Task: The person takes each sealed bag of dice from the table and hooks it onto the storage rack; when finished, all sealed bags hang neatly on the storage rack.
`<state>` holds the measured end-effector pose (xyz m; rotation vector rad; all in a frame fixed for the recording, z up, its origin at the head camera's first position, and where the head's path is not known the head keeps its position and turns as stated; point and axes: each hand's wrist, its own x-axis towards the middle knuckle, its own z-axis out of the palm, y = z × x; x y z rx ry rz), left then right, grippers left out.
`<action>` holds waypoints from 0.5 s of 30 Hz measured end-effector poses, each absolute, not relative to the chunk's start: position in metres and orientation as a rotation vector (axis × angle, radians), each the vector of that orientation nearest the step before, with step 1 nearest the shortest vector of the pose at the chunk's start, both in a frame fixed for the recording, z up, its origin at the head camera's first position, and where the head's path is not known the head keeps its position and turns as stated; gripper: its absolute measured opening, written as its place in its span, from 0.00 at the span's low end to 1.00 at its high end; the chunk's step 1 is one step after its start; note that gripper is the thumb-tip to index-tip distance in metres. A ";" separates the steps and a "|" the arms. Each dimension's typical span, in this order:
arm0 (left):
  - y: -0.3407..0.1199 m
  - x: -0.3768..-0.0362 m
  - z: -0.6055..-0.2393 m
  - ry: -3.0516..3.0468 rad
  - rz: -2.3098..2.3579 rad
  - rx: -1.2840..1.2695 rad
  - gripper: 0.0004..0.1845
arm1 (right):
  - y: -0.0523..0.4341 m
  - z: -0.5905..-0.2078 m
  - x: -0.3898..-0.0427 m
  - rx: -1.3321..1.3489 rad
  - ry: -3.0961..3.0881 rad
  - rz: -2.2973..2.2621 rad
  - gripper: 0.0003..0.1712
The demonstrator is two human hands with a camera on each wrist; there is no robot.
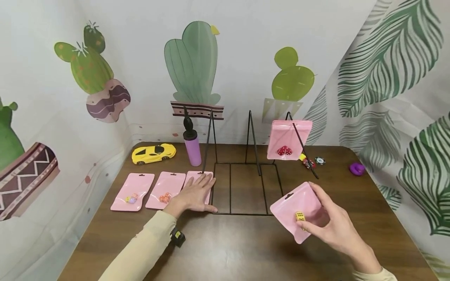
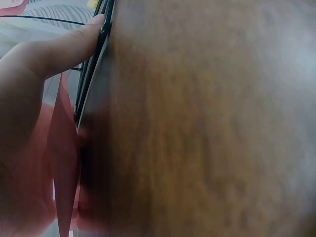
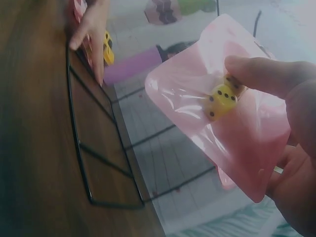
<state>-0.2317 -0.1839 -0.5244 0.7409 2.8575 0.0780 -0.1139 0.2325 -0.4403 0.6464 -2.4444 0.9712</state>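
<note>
Your right hand (image 1: 334,228) pinches a pink pouch (image 1: 297,210) with yellow dice above the desk (image 1: 246,249), your left hand (image 1: 197,193) lies flat on another pouch, apparently untaken, one hangs on the rack (image 1: 246,183), two wait.

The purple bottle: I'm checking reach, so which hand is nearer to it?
Left. The left hand lies flat on a pink pouch just in front of the purple bottle; the right hand holds another pouch across the wire rack.
</note>
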 end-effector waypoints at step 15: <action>-0.184 -0.231 -0.521 2.850 0.121 0.743 0.62 | 0.202 -0.436 -0.117 0.892 -2.161 1.074 0.57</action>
